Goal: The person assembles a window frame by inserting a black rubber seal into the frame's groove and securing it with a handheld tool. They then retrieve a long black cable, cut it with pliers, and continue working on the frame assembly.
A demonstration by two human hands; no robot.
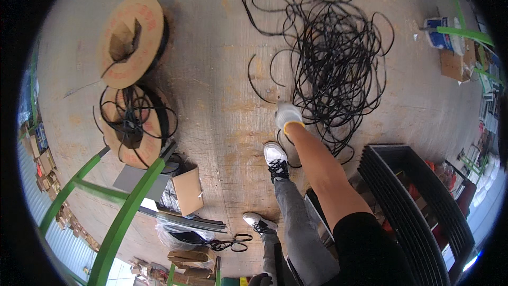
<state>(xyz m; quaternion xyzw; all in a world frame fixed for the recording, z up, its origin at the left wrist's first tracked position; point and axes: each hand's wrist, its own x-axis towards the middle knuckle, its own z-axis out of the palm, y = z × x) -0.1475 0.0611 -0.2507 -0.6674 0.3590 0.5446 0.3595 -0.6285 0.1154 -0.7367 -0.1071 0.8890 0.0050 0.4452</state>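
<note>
My right hand (pixel 289 117), in a white knit glove with a yellow cuff, reaches down at the lower left edge of a big tangled heap of black cable (pixel 338 58) on the floor. Its fingers are closed where a curved loose length of black cable (pixel 255 86) runs up to them. The glove is slightly blurred and the fingertips are partly hidden. Other loops of the heap pass close beside and under the wrist. My left hand does not show.
Two cardboard-flanged spools (pixel 143 47) lie at the left, the nearer with cable over it. Close by are a green metal frame (pixel 127 217), an open carton (pixel 188 190) and black strips (pixel 190 222). Stacked black crates (pixel 407 201) stand at right; boxes (pixel 455 66) sit beyond.
</note>
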